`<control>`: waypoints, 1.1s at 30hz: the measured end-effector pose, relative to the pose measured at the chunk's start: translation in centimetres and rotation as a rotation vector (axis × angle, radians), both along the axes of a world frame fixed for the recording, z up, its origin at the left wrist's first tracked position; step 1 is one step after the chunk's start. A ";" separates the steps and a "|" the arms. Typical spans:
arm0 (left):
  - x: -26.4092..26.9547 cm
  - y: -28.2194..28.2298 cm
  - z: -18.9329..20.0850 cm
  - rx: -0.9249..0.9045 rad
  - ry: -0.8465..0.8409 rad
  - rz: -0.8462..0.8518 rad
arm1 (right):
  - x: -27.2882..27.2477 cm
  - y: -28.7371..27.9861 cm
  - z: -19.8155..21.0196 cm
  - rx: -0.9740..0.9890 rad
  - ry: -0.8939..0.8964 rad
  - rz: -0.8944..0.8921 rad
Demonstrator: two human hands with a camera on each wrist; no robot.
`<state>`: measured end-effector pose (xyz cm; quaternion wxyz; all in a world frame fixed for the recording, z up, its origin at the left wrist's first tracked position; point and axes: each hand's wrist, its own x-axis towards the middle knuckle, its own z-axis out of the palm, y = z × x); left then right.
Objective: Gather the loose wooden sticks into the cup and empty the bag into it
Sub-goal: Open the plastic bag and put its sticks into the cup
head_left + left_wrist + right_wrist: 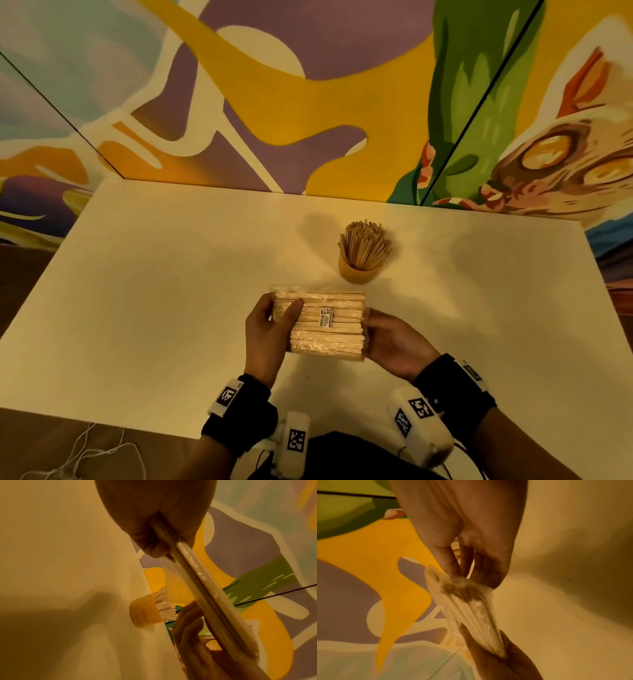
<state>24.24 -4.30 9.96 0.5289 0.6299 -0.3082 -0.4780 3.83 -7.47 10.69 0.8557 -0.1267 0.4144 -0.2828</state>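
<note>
Left hand (pixel 267 329) grips the left end of the clear bag (pixel 327 325) of sticks, thumb on top. Bag spans flat between both hands, above the white table (pixel 154 291). Right hand (pixel 397 342) pinches the right end. Cup (pixel 358 270), full of upright sticks, stands just beyond.

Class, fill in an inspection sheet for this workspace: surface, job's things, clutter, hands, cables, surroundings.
Surface: white table, bare where visible.
Job's things: wooden cup upright, packed with sticks; clear bag of sticks held above the table, looks sealed, small label on top.
Clutter: nothing seen.
Hands: left hand holds the bag's left end, thumb on top; right hand holds its right end.
Cables: white cable on the floor, lower left.
Surroundings: colourful mural wall behind the table.
</note>
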 end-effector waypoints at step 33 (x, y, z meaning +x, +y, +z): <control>2.3 -0.5 -1.2 0.100 0.202 0.063 | -4.0 -1.9 2.4 -0.182 0.164 -0.402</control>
